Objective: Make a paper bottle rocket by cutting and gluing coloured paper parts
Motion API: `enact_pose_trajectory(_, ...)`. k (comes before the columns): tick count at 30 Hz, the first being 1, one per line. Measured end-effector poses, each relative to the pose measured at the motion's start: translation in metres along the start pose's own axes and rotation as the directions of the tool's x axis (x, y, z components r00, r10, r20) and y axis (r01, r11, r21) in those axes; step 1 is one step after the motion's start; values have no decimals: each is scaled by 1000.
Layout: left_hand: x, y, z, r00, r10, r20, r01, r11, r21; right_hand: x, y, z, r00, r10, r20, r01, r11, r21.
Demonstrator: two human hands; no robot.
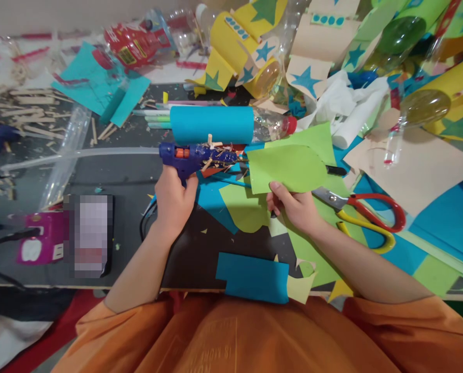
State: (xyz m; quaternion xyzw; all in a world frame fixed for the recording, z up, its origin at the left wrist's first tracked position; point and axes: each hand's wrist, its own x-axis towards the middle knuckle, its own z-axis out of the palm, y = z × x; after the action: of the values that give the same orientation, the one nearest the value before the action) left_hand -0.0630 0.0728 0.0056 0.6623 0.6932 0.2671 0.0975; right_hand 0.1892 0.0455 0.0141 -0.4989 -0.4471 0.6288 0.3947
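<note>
The left hand [174,199] gripped a dark-blue plastic glue gun [194,158], pointed toward a light-green paper piece [288,165] that the right hand [295,207] pinched at its lower edge, both above the black surface [200,238].

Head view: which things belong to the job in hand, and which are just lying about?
In use:
blue plastic glue gun, in left hand
translucent stick at its rear
light-green paper piece, in right hand

Apparently lying about:
red-and-yellow-handled metal scissors
red-labelled plastic bottle
beige paper sheet
</note>
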Motion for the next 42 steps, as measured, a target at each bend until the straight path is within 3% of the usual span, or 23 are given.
enact_pose_trajectory(11,-1,8,1,994,-29,-108,29,1000,4,0,-6,0,998,19,-54,-19,1000,1)
enact_pose_trajectory(28,-1,1,2,999,26,19,-25,1000,-16,0,-6,1,999,17,-34,-17,1000,-2)
enact_pose_trajectory(42,-1,-4,1,999,13,-41,-13,1000,5,-1,-5,0,1000,22,16,-22,1000,-9)
